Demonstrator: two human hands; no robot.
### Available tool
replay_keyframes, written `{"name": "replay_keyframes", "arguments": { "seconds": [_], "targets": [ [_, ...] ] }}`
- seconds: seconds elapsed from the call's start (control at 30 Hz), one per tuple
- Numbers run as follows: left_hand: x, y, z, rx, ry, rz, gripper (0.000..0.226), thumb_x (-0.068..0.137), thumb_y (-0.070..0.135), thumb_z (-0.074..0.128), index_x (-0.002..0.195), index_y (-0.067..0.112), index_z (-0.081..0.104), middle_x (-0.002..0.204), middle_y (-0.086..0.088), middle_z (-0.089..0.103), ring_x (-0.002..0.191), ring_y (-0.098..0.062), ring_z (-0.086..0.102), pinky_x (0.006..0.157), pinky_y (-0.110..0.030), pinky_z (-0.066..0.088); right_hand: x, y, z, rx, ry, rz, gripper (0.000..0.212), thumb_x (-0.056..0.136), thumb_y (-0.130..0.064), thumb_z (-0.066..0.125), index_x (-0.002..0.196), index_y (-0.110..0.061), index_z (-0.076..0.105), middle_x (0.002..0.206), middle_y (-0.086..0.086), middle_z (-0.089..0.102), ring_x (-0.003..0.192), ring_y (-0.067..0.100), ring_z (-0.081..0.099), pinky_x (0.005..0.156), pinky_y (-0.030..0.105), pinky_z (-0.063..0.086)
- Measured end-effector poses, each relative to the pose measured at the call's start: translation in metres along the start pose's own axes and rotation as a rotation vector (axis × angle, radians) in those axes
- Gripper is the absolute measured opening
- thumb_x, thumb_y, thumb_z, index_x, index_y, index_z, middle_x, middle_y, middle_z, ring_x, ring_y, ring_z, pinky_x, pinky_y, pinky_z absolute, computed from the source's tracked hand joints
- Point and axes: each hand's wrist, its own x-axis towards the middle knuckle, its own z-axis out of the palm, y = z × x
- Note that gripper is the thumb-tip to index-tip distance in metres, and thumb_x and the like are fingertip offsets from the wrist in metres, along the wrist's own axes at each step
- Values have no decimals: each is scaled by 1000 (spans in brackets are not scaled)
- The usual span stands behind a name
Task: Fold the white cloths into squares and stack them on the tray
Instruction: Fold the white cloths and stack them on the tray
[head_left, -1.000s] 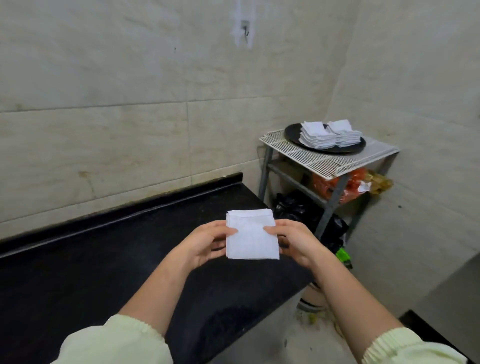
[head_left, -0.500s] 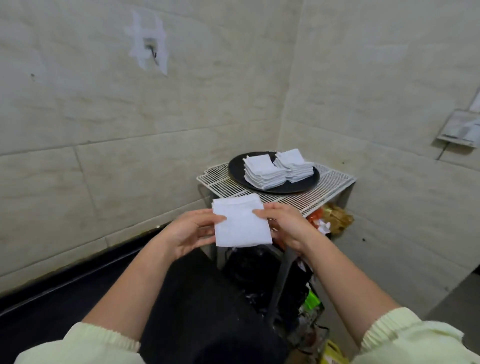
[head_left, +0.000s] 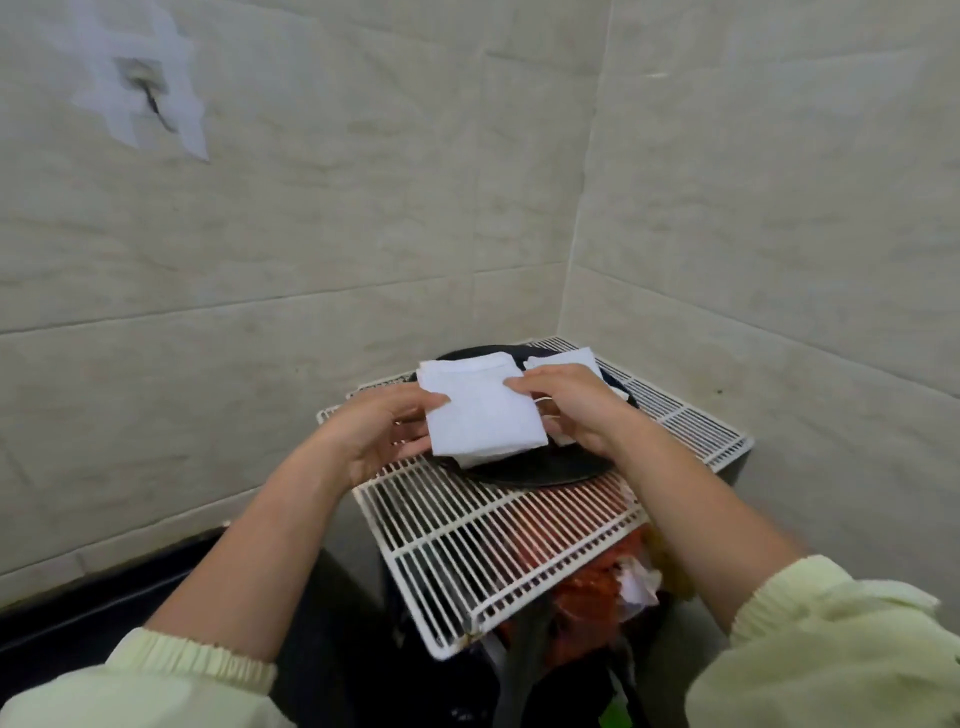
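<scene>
My left hand (head_left: 379, 431) and right hand (head_left: 566, 405) each pinch an opposite edge of one folded white cloth (head_left: 485, 415), holding the square flat, I judge, to lay it down neatly. Just beneath my hands, one black tray (head_left: 545, 475) on a wire rack (head_left: 493, 540) carries two cloth stacks (head_left: 563, 358). I cannot count their layers.

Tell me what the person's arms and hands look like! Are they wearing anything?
Both arms wear pale yellow-green sleeves, the left sleeve and right sleeve, ending in gathered, stretchy cuffs. Below the cuffs the forearms are bare. Each grip is just a bare hand, the left grip and right grip: no gloves, rings or watch show.
</scene>
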Motion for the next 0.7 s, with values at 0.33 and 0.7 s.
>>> {"name": "replay_keyframes", "arguments": {
  "seconds": [0.33,0.7],
  "targets": [
    [69,18,42,-26,215,24,18,86,8,65,104,10,66,88,1,69,66,-8,67,56,-17,55,100,-19,-52,-219,-137,-66,22,85,-9,68,100,6,70,83,13,66,64,19,59,56,26,52],
    [83,4,30,193,381,21,9,82,1,69,83,9,65,79,-4,67,58,-9,64,52,-18,55,127,-4,-32,-522,-108,-148,26,83,-7,68,92,17,67,72,16,63,62,25,63,71,39,59]
  ]
}}
